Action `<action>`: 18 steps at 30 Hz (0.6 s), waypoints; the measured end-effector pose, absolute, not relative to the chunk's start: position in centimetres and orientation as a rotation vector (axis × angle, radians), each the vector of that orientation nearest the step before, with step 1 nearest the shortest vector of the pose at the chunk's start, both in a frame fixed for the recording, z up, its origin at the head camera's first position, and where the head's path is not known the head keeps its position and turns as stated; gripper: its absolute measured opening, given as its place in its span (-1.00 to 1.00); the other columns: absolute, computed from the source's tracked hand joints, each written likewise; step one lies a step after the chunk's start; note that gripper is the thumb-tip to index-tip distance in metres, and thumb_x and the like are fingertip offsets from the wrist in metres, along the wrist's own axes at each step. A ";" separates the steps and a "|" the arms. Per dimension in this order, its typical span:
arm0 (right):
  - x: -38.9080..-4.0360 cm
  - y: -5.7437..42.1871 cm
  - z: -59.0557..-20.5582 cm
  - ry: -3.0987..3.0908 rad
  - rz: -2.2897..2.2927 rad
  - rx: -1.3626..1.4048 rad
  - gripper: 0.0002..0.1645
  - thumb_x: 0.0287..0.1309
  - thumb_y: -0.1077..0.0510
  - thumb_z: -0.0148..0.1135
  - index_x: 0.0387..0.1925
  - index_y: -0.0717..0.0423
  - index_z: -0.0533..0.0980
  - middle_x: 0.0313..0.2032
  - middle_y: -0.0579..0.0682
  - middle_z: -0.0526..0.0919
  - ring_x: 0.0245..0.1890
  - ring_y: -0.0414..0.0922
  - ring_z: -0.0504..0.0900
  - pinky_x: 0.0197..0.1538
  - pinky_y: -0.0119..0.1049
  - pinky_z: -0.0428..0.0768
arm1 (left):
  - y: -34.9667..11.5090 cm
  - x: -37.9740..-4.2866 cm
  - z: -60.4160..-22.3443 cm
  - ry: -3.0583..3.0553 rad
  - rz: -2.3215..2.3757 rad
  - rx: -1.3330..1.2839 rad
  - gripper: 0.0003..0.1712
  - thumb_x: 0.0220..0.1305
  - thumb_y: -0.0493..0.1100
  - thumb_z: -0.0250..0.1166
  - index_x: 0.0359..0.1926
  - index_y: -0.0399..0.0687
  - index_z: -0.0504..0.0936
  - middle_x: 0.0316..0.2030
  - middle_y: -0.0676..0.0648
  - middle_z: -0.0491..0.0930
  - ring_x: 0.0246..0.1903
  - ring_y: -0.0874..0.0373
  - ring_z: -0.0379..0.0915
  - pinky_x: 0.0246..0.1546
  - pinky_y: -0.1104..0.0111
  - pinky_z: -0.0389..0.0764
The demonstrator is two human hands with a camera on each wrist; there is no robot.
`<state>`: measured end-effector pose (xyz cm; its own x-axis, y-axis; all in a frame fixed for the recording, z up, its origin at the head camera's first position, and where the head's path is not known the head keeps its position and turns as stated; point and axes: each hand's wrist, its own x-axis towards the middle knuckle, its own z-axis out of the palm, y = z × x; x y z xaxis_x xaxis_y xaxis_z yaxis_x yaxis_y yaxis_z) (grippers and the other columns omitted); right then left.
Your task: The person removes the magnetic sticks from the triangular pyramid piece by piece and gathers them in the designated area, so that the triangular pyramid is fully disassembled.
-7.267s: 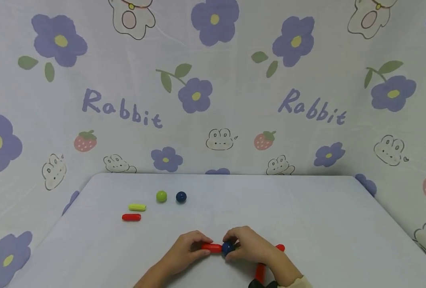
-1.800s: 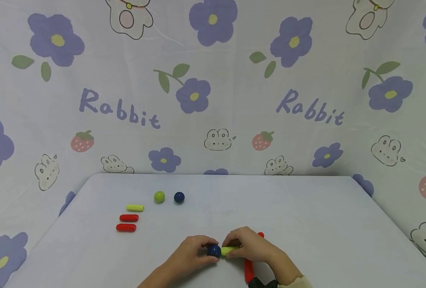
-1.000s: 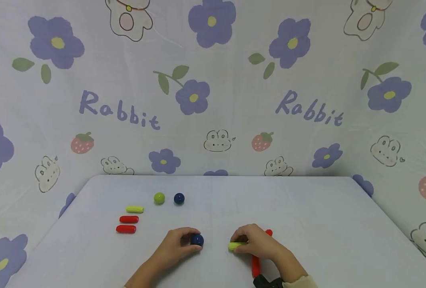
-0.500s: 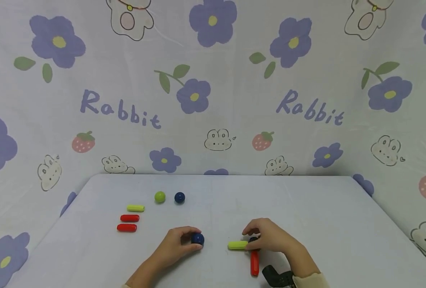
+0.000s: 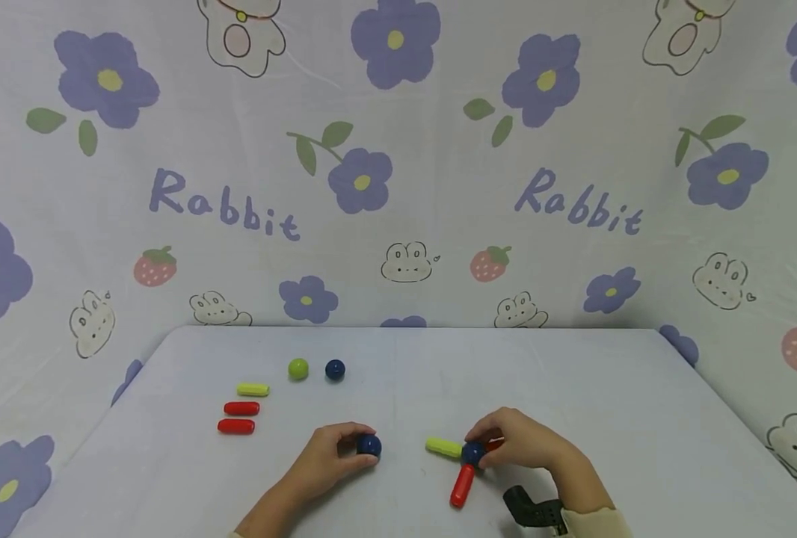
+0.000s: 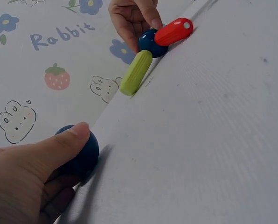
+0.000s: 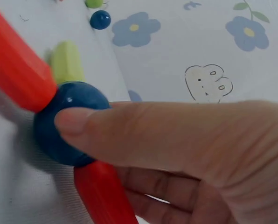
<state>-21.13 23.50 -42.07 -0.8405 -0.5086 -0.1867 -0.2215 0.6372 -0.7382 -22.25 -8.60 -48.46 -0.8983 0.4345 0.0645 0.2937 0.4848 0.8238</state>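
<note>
My left hand [image 5: 327, 462] holds a loose blue ball [image 5: 369, 446] between thumb and fingers, low over the white table. To the right, my right hand [image 5: 526, 442] pinches another blue ball [image 5: 472, 453], the hub of a joined piece; its thumb lies across the ball in the right wrist view. From this hub a yellow-green rod [image 5: 443, 447] points left and a red rod [image 5: 462, 486] points toward me. A second red rod [image 7: 104, 193] runs under the right hand, mostly hidden in the head view. A silvery dot shows on the end of the near red rod [image 6: 175, 31] in the left wrist view.
At the back left of the table [image 5: 573, 388] lie a yellow-green rod [image 5: 253, 390] and two red rods [image 5: 241, 409] in a column. A green ball [image 5: 298, 368] and a blue ball [image 5: 335, 370] sit just behind them. A patterned cloth [image 5: 439, 149] hangs beyond the far edge.
A red rod from my left hand has joined the column at left. The left hand's blue ball has come away from the yellow-green rod. My right hand has shifted to the hub, turning the piece.
</note>
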 end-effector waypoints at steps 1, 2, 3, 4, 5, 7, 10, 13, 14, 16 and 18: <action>-21.2 23.5 -42.1 2.486 -1.058 -0.577 -0.64 -0.11 0.29 0.40 -0.16 0.23 0.61 -0.17 0.07 0.68 -0.13 -0.02 0.62 -0.01 -0.03 0.59 | -8.5 -22.3 -48.5 2.585 1.378 0.638 -0.53 0.07 0.06 0.36 -0.02 -0.02 0.59 -0.04 -0.03 0.61 -0.06 0.13 0.49 0.04 0.18 0.53; -21.2 23.6 -42.2 2.495 -1.066 -0.580 -0.64 -0.11 0.28 0.40 -0.17 0.23 0.60 -0.19 0.07 0.68 -0.13 -0.02 0.62 -0.01 -0.02 0.58 | -8.4 -22.4 -48.5 2.600 1.379 0.642 -0.53 0.07 0.05 0.36 -0.01 -0.03 0.59 -0.03 -0.04 0.61 -0.05 0.12 0.49 0.04 0.18 0.52; -21.3 23.6 -42.4 2.508 -1.072 -0.583 -0.65 -0.10 0.27 0.40 -0.17 0.23 0.60 -0.20 0.06 0.68 -0.14 -0.03 0.62 0.00 0.00 0.57 | -8.2 -22.5 -48.6 2.622 1.375 0.646 -0.53 0.08 0.05 0.36 0.00 -0.04 0.58 -0.03 -0.04 0.61 -0.04 0.11 0.49 0.04 0.18 0.52; -21.3 23.6 -42.5 2.522 -1.075 -0.591 -0.65 -0.09 0.26 0.40 -0.18 0.24 0.60 -0.22 0.04 0.68 -0.16 -0.04 0.62 -0.01 0.00 0.57 | -8.1 -22.6 -48.6 2.645 1.373 0.649 -0.53 0.08 0.03 0.36 0.00 -0.05 0.58 -0.02 -0.06 0.60 -0.03 0.10 0.49 0.05 0.18 0.52; -21.4 23.7 -42.6 2.535 -1.077 -0.598 -0.65 -0.08 0.25 0.40 -0.18 0.24 0.60 -0.23 0.03 0.67 -0.18 -0.06 0.62 -0.01 0.00 0.57 | -7.9 -22.7 -48.6 2.675 1.366 0.650 -0.53 0.09 0.00 0.35 0.01 -0.07 0.57 -0.01 -0.07 0.60 -0.02 0.09 0.49 0.05 0.18 0.52; -21.5 23.7 -42.8 2.560 -1.082 -0.612 -0.66 -0.07 0.22 0.39 -0.18 0.24 0.59 -0.26 0.01 0.67 -0.22 -0.10 0.61 -0.03 -0.01 0.56 | -7.4 -23.0 -48.6 2.747 1.343 0.635 -0.53 0.10 -0.04 0.35 0.04 -0.09 0.56 0.01 -0.09 0.59 0.02 0.06 0.49 0.05 0.18 0.52; -21.6 23.8 -42.9 2.581 -1.089 -0.610 -0.67 -0.05 0.21 0.39 -0.19 0.24 0.59 -0.28 -0.01 0.66 -0.24 -0.13 0.59 -0.04 -0.01 0.56 | -6.6 -23.7 -48.5 2.855 1.331 0.604 -0.54 0.10 -0.13 0.35 0.05 -0.13 0.54 0.02 -0.15 0.58 0.04 0.01 0.50 0.05 0.18 0.53; -21.7 23.7 -43.0 2.581 -1.103 -0.598 -0.67 -0.06 0.21 0.39 -0.19 0.25 0.58 -0.28 0.01 0.67 -0.24 -0.12 0.60 -0.03 -0.01 0.56 | -5.8 -24.6 -48.6 2.960 1.355 0.555 -0.55 0.09 -0.18 0.36 0.04 -0.17 0.55 0.01 -0.18 0.58 0.04 -0.02 0.51 0.04 0.17 0.53; -21.7 23.6 -43.1 2.576 -1.107 -0.588 -0.66 -0.06 0.21 0.39 -0.19 0.25 0.58 -0.27 0.01 0.66 -0.24 -0.12 0.60 -0.04 -0.03 0.57 | -5.5 -24.9 -48.7 2.994 1.366 0.539 -0.55 0.09 -0.19 0.36 0.03 -0.19 0.55 0.01 -0.20 0.59 0.03 -0.03 0.51 0.04 0.17 0.53; -21.8 23.5 -43.1 2.568 -1.111 -0.576 -0.65 -0.07 0.20 0.40 -0.18 0.25 0.58 -0.26 0.01 0.67 -0.23 -0.13 0.61 -0.08 -0.10 0.59 | -5.1 -25.6 -48.9 3.038 1.398 0.501 -0.56 0.09 -0.20 0.36 0.02 -0.21 0.55 0.00 -0.21 0.59 0.03 -0.04 0.52 0.04 0.18 0.53; -21.8 23.4 -43.2 2.558 -1.118 -0.565 -0.63 -0.08 0.19 0.41 -0.18 0.25 0.58 -0.27 0.01 0.67 -0.25 -0.14 0.60 -0.15 -0.19 0.61 | -4.7 -26.3 -49.2 3.050 1.448 0.479 -0.56 0.09 -0.22 0.36 0.02 -0.24 0.55 -0.01 -0.24 0.59 0.02 -0.06 0.52 0.03 0.16 0.54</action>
